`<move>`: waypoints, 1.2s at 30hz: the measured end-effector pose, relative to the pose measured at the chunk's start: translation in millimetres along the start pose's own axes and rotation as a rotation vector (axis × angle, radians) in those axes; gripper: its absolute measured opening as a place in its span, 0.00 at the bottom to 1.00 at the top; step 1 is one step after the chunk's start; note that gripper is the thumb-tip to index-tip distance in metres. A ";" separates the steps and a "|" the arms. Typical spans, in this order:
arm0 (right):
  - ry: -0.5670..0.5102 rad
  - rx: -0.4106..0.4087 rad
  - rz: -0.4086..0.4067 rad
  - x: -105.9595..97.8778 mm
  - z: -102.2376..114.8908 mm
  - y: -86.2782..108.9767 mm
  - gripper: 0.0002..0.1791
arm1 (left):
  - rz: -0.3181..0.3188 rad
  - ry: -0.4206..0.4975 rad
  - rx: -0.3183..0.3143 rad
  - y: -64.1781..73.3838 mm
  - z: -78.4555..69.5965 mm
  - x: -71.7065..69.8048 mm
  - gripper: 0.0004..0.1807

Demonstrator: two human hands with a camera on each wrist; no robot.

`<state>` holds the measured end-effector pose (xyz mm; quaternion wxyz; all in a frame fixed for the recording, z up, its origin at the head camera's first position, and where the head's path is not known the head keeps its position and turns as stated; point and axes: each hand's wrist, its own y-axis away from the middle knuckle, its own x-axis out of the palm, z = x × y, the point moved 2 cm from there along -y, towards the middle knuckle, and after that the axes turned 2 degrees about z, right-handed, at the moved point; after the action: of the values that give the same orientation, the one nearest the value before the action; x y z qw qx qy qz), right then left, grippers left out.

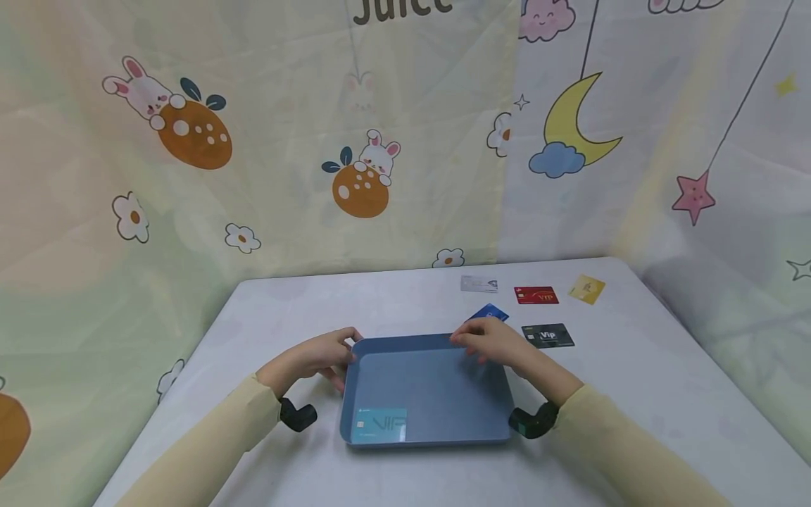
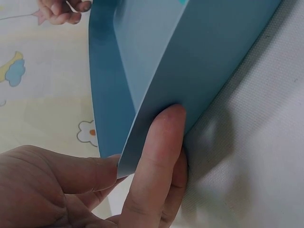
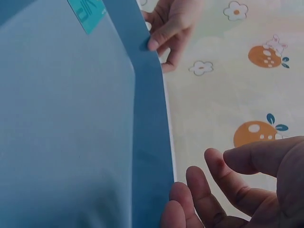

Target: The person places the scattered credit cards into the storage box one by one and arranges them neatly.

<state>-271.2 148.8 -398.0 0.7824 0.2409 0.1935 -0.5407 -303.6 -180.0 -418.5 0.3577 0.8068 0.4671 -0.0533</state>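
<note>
A blue rectangular tray (image 1: 437, 394) sits on the table in front of me. At its far left corner my left hand (image 1: 319, 355) grips the rim, the thumb inside and the fingers along the outer wall, as the left wrist view shows. A teal VIP card (image 1: 381, 425) lies in the tray's near left corner. My right hand (image 1: 493, 341) is over the tray's far right rim, fingers loosely bent and holding nothing; in the right wrist view its lower fingertips (image 3: 179, 194) are right at the rim. Just beyond that hand lies a blue card (image 1: 491, 312), partly hidden by it.
Right of the blue card is a black Vip card (image 1: 548, 336). Farther back lie a silver card (image 1: 479, 284), a red VIP card (image 1: 536, 295) and a gold card (image 1: 587, 289). The white table (image 1: 298, 303) ends at a printed cloth backdrop (image 1: 285, 176).
</note>
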 end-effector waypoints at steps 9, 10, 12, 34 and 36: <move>-0.017 -0.017 -0.022 -11.4 -9.1 -0.6 0.17 | 0.005 0.001 -0.005 -3.2 1.9 -0.3 0.21; -0.019 -0.015 -0.021 -12.6 -10.1 -0.6 0.17 | 0.004 0.003 -0.005 -3.5 2.1 -0.3 0.21; -0.017 -0.015 -0.020 -15.7 -11.6 -0.4 0.18 | 0.001 0.005 -0.007 -3.9 1.9 -0.2 0.20; -0.002 0.068 -0.041 -50.8 -36.2 -3.6 0.22 | 0.000 0.005 0.000 -2.8 2.0 -0.7 0.20; 0.004 0.082 -0.049 -54.4 -40.1 -4.3 0.23 | 0.002 0.008 -0.002 -2.5 2.2 -0.9 0.19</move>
<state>-295.5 211.9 -400.5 0.7580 0.2693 0.1785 -0.5666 -305.5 -181.2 -421.0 0.3568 0.8071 0.4677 -0.0493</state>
